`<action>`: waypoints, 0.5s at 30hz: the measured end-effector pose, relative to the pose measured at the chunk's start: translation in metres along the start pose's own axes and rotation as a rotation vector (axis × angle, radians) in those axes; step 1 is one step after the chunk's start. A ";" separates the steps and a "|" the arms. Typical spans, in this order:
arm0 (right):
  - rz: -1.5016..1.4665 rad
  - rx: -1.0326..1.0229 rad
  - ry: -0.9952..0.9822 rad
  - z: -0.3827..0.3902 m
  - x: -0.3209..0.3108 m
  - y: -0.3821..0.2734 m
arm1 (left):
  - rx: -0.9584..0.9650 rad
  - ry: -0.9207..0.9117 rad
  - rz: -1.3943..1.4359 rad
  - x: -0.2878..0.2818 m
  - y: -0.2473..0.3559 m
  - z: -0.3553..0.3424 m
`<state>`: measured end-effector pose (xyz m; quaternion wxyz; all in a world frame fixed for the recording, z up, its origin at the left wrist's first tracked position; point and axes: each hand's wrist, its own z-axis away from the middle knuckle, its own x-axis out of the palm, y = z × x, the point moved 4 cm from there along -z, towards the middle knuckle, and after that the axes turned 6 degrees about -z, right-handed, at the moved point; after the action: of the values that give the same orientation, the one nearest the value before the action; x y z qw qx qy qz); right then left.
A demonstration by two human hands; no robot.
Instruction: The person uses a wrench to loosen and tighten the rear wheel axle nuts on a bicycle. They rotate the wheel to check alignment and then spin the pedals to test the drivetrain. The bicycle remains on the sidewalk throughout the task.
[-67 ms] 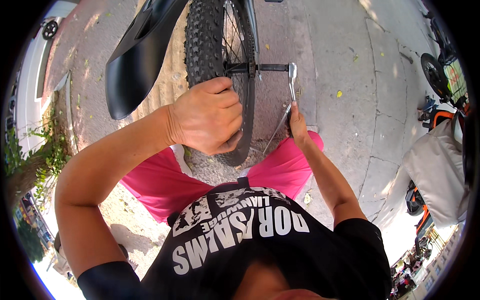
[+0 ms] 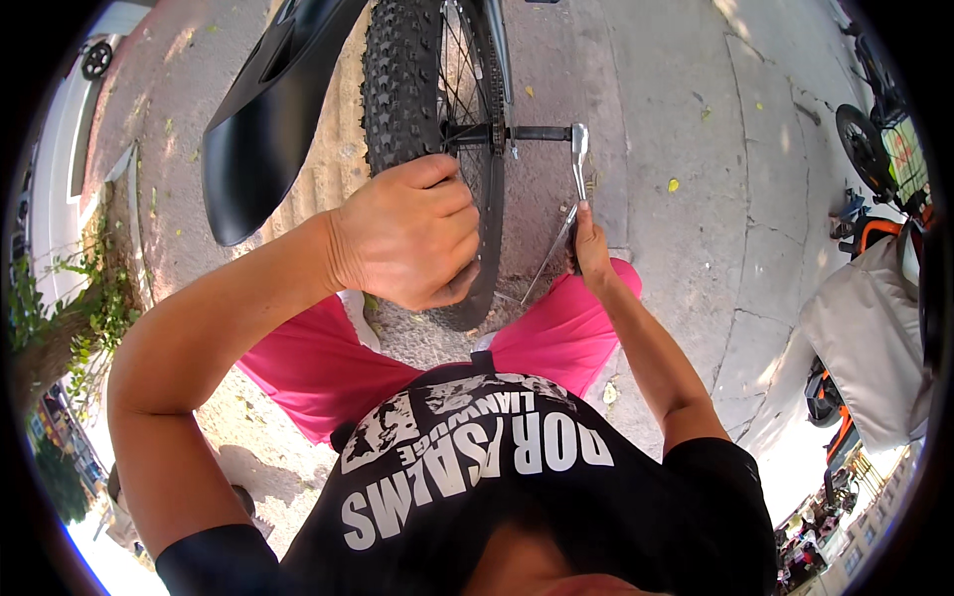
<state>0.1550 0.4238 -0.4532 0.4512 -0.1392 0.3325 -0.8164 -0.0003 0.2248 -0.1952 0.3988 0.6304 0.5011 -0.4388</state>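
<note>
A bicycle wheel with a black knobby tire (image 2: 399,94) stands upright in front of me. My left hand (image 2: 409,233) is closed over the near part of the tire, its fingertips hidden behind the wheel. To the right of the wheel, my right hand (image 2: 592,246) grips the handle of a silver ratchet wrench (image 2: 579,164). The wrench head meets the outer end of a dark cylindrical socket or extension (image 2: 540,133) in line with the wheel axle. A thin metal rod (image 2: 549,255) slants down to the ground beside my right hand.
A black mudguard (image 2: 253,149) juts out left of the tire. My pink-trousered knees (image 2: 561,323) flank the wheel. At far right are a parked bike's wheel (image 2: 863,139) and a grey cover (image 2: 870,343). Green leaves (image 2: 89,308) grow at the left.
The mudguard and tire have shifted very slightly left in the view. Both hands keep their grips, and the wrench stays at the axle.
</note>
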 end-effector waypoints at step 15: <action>0.156 -0.391 0.017 -0.018 -0.025 -0.012 | -0.023 -0.091 -0.096 -0.010 0.006 -0.012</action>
<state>0.1515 0.4568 -0.4567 0.4745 -0.1913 0.4980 -0.7002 0.0061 0.2319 -0.1817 0.4069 0.5804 0.5170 -0.4798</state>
